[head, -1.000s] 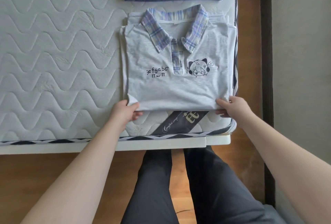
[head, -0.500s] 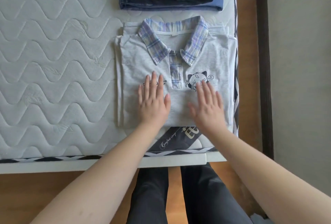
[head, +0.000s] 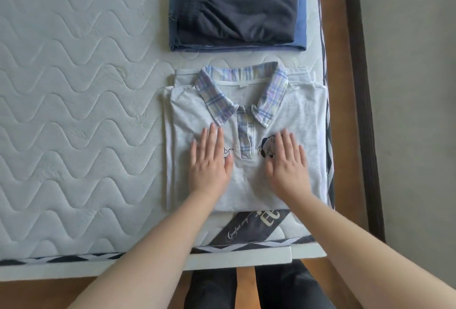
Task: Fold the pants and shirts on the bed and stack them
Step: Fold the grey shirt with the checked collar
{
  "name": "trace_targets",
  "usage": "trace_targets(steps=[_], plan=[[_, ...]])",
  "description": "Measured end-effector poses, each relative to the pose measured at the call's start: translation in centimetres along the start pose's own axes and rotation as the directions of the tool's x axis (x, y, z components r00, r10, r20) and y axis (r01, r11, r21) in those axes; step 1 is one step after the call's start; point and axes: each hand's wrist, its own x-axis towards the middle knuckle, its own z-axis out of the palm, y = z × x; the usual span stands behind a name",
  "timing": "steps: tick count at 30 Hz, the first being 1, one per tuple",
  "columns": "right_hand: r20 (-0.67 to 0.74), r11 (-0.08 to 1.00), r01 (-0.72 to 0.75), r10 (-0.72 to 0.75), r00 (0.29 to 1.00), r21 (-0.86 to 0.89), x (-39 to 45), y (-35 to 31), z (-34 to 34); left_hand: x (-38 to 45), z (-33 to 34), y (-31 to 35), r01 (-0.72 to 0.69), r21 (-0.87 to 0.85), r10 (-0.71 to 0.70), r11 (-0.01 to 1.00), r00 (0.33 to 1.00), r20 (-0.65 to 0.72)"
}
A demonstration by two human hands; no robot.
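Nearest the viewer, the dark woven mattress label [head: 249,231] shows at the near edge of the white quilted mattress [head: 74,111], just in front of the shirt's folded hem. On the folded light-grey cotton polo shirt with a lilac plaid collar [head: 308,116], the left hand [head: 209,164] and right hand [head: 287,164] lie flat, fingers straight and together, one on each side of the plaid placket, gripping nothing and set apart from each other.

The shirt sits at the mattress's right side, its right edge reaching the mattress border. It looks nearly square, slightly longer from near to far; the collar points far, the hem near.

The likely risks: pressing or sliding the palms could drag the top layer and push the tucked layers out at the left, where edges already show stepped; lifting it from the middle could let the fold sag open; a nudge rightward could tip it over the mattress edge.

Farther off lies the stack of folded dark charcoal pants over blue denim pants [head: 237,7], just beyond the collar and not touching it, probably where the shirt goes next
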Motion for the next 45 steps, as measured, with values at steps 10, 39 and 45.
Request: trace_targets(steps=[10,39,45], plan=[[-0.089,0.993,0.059,-0.068,0.994,-0.099,12.1,1.2,-1.7,9.4,-0.1,-2.7,0.062,0.018,-0.061,0.998,0.997,-0.052],[-0.124,0.999,-0.032,0.027,0.992,-0.032,13.3,3.6,-0.9,10.8,2.8,-3.4,-0.037,0.097,0.039,0.995,0.999,-0.018],[-0.126,0.996,-0.066,0.073,0.989,0.055,13.4,2.8,-2.5,10.0,-0.6,-5.1,-0.102,-0.142,0.074,0.985,0.979,-0.192]])
